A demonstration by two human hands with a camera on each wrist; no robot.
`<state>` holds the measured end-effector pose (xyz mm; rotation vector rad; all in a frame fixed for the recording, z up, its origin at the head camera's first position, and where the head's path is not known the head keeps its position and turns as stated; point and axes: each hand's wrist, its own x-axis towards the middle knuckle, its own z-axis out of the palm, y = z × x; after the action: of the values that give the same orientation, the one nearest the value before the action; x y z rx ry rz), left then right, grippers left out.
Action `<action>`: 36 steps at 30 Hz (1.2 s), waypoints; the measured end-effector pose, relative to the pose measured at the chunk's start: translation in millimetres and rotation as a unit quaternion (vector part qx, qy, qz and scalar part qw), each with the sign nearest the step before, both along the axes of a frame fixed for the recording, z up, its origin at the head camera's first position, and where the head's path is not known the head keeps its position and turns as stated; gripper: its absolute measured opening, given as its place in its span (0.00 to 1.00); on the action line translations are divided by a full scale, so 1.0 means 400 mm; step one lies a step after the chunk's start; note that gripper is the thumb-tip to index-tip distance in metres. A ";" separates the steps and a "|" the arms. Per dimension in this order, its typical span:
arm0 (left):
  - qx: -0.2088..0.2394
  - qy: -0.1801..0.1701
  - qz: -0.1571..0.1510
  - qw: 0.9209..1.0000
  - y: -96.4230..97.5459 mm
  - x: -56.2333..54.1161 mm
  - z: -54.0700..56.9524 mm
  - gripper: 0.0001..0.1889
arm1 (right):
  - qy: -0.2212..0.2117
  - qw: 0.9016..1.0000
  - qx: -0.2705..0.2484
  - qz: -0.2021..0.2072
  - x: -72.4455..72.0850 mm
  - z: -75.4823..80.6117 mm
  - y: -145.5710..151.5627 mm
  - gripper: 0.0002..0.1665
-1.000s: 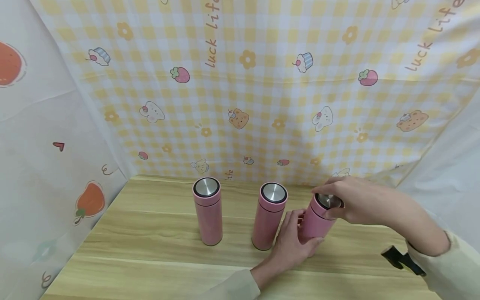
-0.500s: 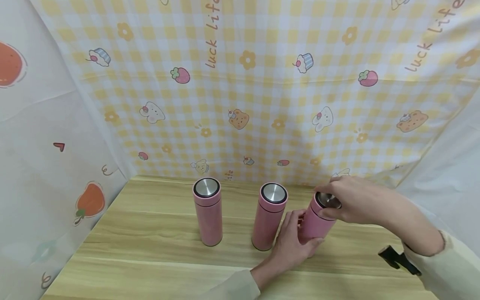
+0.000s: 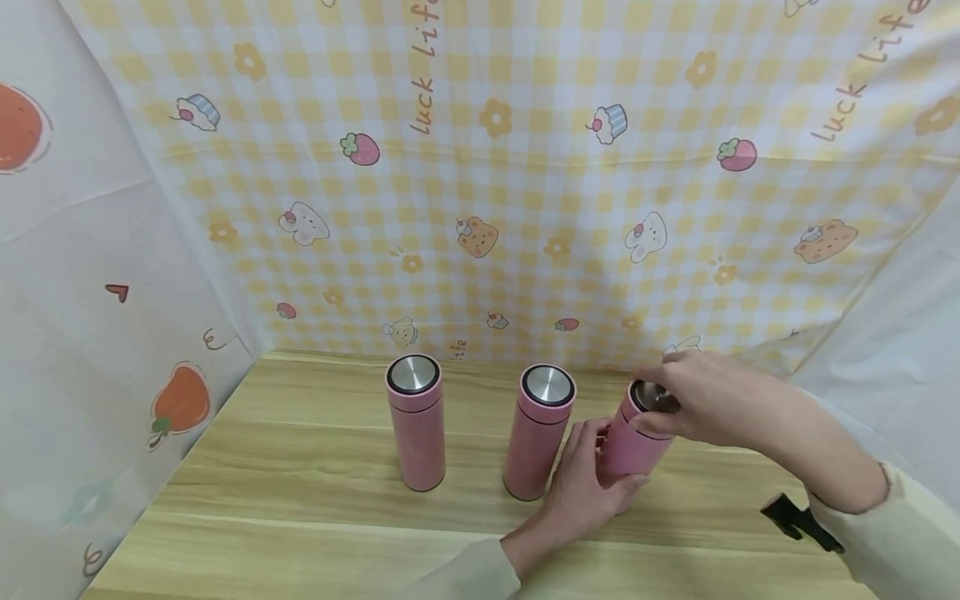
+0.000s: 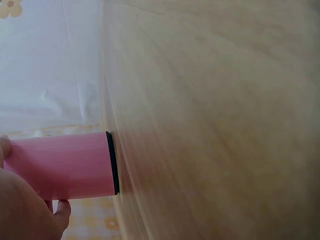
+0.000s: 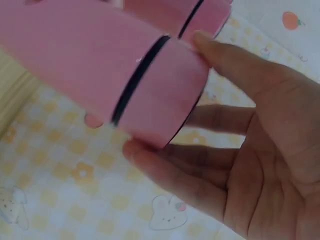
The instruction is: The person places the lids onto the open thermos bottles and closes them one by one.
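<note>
At the right of the head view, a pink thermos bottle (image 3: pixel 628 450) stands on the table. My left hand (image 3: pixel 581 492) grips its body from the near left side. From above, my right hand (image 3: pixel 708 400) holds the lid (image 3: pixel 630 412) between thumb and fingers, hiding part of the steel top. The right wrist view shows thumb and fingertips on opposite sides of the pink lid (image 5: pixel 162 95), with a black ring between lid and body. The left wrist view has the bottle's black base (image 4: pixel 113 163) down at the table.
Two more pink thermos bottles stand upright to the left: a middle one (image 3: pixel 536 446) close beside my left hand and a far left one (image 3: pixel 418 437). A checked cloth (image 3: pixel 525 183) hangs behind the wooden table (image 3: pixel 300 475). A black strap piece (image 3: pixel 801 522) sits by my right sleeve.
My right hand has turned slightly and shifted a little to the left on the lid. The left hand and the other bottles stay where they were.
</note>
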<state>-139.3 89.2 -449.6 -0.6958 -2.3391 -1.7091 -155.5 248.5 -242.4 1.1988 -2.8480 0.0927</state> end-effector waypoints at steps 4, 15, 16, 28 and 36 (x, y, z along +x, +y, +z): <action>-0.004 -0.002 -0.001 1.000 -0.002 -0.001 0.001 0.35 | -0.003 1.000 -0.005 0.019 -0.001 -0.003 0.023 0.28; -0.008 0.001 -0.002 1.000 -0.001 0.002 0.003 0.36 | -0.070 0.989 -0.036 0.124 -0.014 0.014 0.061 0.36; -0.009 0.002 -0.001 1.000 -0.001 0.002 0.003 0.36 | -0.071 0.988 -0.038 0.129 -0.016 0.014 0.063 0.35; -0.005 0.000 -0.001 1.000 -0.003 0.006 0.003 0.36 | -0.107 0.990 -0.023 0.088 -0.015 0.019 0.052 0.34; -0.011 -0.006 0.003 1.000 -0.001 0.004 0.004 0.36 | -0.092 0.993 -0.008 0.068 -0.007 0.020 0.042 0.35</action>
<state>-137.9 88.8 -447.8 -0.6829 -2.3682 -1.6919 -158.3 265.3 -234.2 1.4534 -2.9068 0.2436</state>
